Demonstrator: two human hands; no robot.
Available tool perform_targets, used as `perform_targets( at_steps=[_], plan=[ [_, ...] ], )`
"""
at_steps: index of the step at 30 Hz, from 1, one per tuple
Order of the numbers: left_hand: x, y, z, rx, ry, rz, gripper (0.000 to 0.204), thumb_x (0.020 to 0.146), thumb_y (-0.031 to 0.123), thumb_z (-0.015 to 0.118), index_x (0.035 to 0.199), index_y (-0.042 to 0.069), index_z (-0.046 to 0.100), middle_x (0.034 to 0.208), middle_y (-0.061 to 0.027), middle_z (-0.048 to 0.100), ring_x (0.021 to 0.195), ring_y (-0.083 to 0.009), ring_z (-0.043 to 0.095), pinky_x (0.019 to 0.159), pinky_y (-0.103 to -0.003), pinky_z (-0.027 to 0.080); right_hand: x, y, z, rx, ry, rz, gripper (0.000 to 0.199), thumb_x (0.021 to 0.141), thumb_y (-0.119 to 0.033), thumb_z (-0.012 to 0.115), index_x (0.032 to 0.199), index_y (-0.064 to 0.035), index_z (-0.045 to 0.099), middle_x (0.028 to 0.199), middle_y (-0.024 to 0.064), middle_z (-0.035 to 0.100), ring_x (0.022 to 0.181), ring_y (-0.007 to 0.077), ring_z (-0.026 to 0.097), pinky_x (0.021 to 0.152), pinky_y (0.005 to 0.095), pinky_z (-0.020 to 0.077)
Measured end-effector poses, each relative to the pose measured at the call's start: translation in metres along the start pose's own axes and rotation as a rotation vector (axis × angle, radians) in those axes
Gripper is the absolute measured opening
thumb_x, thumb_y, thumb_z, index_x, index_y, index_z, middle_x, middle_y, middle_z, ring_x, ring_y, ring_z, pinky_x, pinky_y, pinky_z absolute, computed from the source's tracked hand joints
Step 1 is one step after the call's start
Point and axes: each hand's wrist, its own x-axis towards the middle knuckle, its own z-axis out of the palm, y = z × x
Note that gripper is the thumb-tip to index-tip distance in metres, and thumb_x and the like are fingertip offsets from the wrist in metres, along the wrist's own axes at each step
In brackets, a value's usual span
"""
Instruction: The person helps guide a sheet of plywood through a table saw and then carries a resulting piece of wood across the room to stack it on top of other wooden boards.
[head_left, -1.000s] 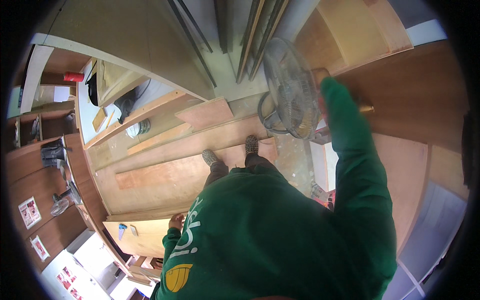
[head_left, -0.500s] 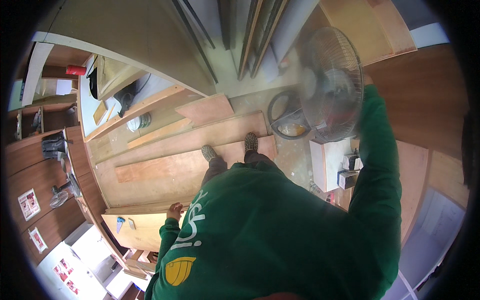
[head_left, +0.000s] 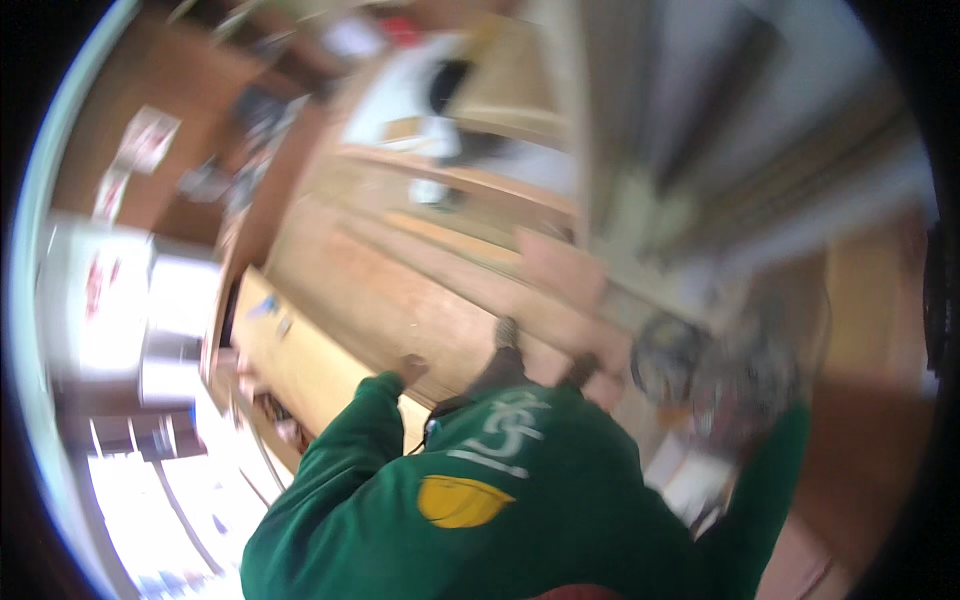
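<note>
Motion smears this view. My left hand [head_left: 411, 369] hangs above the wooden boards, beside a pale plywood panel [head_left: 318, 352]; its fingers are too blurred to read. On the right, my right arm in a green sleeve [head_left: 775, 470] reaches to a round fan [head_left: 742, 390] with a wire cage. My right hand is lost in the blur near the cage, so its grip does not show. A small blue thing [head_left: 264, 306] and a small grey block [head_left: 285, 326] lie on the panel.
My feet stand on long wooden boards [head_left: 400, 300]. A white bucket [head_left: 430, 192] sits near a low wooden frame [head_left: 480, 172]. Tall panels lean at the back right. A dark round thing [head_left: 665, 357] lies beside the fan. Brown cabinets line the left.
My view has swung left, so the scene shifts right and tilts. My left arm reaches further forward over the panel. My right arm stays extended by the fan.
</note>
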Motion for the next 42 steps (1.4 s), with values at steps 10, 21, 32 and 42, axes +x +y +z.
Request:
perform_targets(
  at_steps=[10, 21, 32, 42],
  plan=[
    [-0.114, 0.015, 0.03, -0.022, 0.143, -0.27, 0.054, 0.078, 0.045, 0.061, 0.118, 0.008, 0.059, 0.115, -0.0187, 0.061, 0.107, -0.0333, 0.057, 0.092, -0.04, 0.044, 0.026, -0.038, 0.063, 0.152, -0.5, 0.537, 0.035, 0.091, -0.035, 0.05, 0.106, -0.006, 0.062, 0.099, 0.0131, 0.064, 0.091, 0.028, 0.06, 0.08, 0.0409, 0.0473],
    [-0.155, -0.076, 0.117, 0.123, -0.182, -0.352, 0.051, 0.088, 0.044, 0.046, 0.119, 0.005, 0.059, 0.126, -0.0176, 0.053, 0.118, -0.0328, 0.049, 0.1, -0.043, 0.037, 0.04, -0.106, 0.172, -0.124, -0.75, 0.574, 0.034, 0.09, -0.034, 0.052, 0.11, -0.0077, 0.06, 0.104, 0.0132, 0.063, 0.096, 0.0293, 0.059, 0.084, 0.0419, 0.0461],
    [-0.111, -0.083, 0.07, 0.215, -0.082, -0.147, 0.052, 0.086, 0.045, 0.047, 0.113, 0.004, 0.062, 0.121, -0.0181, 0.056, 0.112, -0.0338, 0.053, 0.095, -0.044, 0.041, -0.033, -0.235, 0.352, -0.197, -0.962, 0.368, 0.031, 0.089, -0.028, 0.055, 0.111, -0.0076, 0.059, 0.1, 0.0118, 0.063, 0.088, 0.027, 0.059, 0.078, 0.0403, 0.0472],
    [-0.063, -0.05, -0.062, -0.063, 0.104, -0.106, 0.048, 0.086, 0.044, 0.049, 0.08, 0.0, 0.068, 0.083, -0.0198, 0.065, 0.084, -0.0372, 0.062, 0.081, -0.045, 0.047, -0.075, -0.306, 0.441, -0.288, -0.986, 0.345, 0.029, 0.087, -0.023, 0.058, 0.112, -0.0074, 0.059, 0.096, 0.0106, 0.063, 0.081, 0.0249, 0.059, 0.071, 0.0388, 0.0482]
  ],
)
